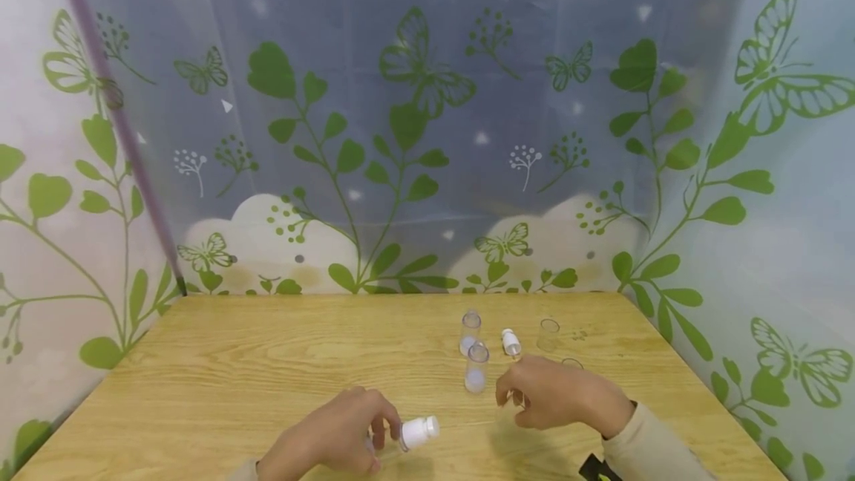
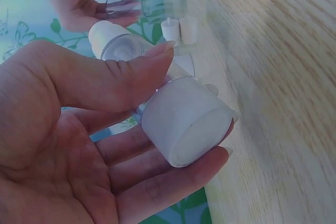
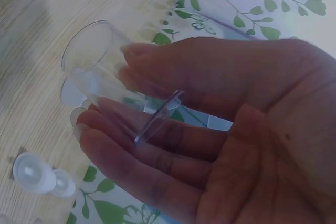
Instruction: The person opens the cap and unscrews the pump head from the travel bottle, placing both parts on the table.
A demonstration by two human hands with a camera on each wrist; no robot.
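Observation:
My left hand (image 1: pixel 341 429) grips a small clear pump bottle (image 2: pixel 184 121) with a frosted white base. Its white pump top (image 1: pixel 419 432) points right, and the bottle is tilted above the table. The thumb lies along one side while fingers support the other. My right hand (image 1: pixel 557 392) holds a clear cylindrical cap (image 3: pixel 86 51) between thumb and fingers, its round end facing away from the palm. Beyond the hands, two clear bottles (image 1: pixel 470 336) without pump tops stand close together. A loose white pump top (image 1: pixel 510 342) is right of them.
Another clear cap (image 1: pixel 548 334) stands at the back right, and a further clear rim (image 1: pixel 572 364) shows behind my right hand. The wooden table (image 1: pixel 267 347) is bordered by patterned curtains (image 1: pixel 414 169) at the back and sides. A black object (image 1: pixel 597 468) shows near my right sleeve.

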